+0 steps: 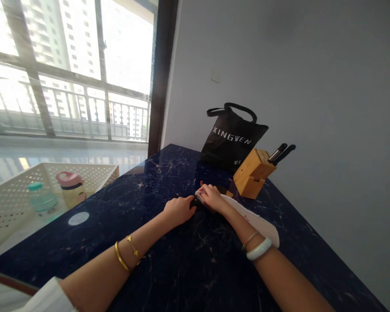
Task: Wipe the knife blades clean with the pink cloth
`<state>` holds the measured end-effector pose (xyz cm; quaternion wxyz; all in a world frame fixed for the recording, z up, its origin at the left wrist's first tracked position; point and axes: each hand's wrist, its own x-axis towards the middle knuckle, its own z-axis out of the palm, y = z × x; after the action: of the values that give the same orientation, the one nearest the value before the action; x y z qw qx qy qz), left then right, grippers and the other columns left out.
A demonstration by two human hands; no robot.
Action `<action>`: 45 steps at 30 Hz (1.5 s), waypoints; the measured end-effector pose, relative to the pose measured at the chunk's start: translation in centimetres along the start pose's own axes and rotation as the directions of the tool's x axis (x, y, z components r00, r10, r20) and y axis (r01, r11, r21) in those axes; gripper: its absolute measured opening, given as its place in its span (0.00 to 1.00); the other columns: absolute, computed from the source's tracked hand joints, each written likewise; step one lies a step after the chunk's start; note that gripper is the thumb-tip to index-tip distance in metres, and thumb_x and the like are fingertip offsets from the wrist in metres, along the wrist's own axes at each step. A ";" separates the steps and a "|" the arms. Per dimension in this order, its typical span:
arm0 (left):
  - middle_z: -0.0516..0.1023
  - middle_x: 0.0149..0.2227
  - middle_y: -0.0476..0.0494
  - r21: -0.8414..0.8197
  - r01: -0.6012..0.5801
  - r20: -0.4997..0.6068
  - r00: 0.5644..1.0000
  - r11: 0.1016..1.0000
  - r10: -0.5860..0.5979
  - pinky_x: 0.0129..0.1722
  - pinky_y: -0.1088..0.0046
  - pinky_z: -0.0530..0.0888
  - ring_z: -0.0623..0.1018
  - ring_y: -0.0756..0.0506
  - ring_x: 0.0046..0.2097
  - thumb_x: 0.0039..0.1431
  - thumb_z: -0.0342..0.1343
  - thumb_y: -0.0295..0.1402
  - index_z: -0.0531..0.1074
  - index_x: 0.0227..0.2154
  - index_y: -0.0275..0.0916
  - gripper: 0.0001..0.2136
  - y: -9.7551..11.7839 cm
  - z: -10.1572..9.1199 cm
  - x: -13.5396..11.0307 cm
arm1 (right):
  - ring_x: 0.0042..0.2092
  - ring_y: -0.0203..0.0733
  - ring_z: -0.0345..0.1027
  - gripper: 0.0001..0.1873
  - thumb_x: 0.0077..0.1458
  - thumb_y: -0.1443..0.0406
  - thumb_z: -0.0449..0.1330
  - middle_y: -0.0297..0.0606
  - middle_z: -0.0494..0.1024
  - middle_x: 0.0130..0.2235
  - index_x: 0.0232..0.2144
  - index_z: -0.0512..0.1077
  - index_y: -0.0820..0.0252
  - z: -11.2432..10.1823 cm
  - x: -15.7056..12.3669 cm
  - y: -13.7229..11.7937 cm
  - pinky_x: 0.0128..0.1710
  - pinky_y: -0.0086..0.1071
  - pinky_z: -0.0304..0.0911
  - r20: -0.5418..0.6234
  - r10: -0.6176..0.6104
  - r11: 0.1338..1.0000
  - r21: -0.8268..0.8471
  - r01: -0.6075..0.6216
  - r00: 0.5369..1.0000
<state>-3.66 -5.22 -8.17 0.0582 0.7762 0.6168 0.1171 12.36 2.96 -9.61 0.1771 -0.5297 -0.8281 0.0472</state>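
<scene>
Both hands meet on a small black-handled object (195,202): left hand (178,209) grips it, right hand (211,197) pinches its far end; a steady hold seems needed.

Mount: head camera, worn by the person.
Direction: looks forward and down across the counter (169,173) toward the wall (312,86).
Nearness: forearms fill the foreground; window (68,65) far left.
Shared: single view only.

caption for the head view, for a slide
Both hands, left hand and right hand, meet over a small dark object on a marble counter.
</scene>
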 end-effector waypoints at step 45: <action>0.76 0.35 0.38 0.096 0.038 0.012 0.999 0.995 -0.039 0.34 0.62 0.70 0.76 0.37 0.36 0.57 0.41 0.43 0.63 0.45 0.41 0.18 0.9 -0.1 -0.5 | 0.41 0.38 0.60 0.05 0.53 0.71 0.50 0.39 0.69 0.39 0.34 0.61 0.61 -0.1 -1.1 -1.0 0.43 0.32 0.53 -0.070 -0.181 0.978 0.090 0.187 0.981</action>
<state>-2.94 -5.93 -7.94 0.0278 0.7668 0.6361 0.0809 11.96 1.54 -9.52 0.2315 -0.4427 -0.8646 0.0539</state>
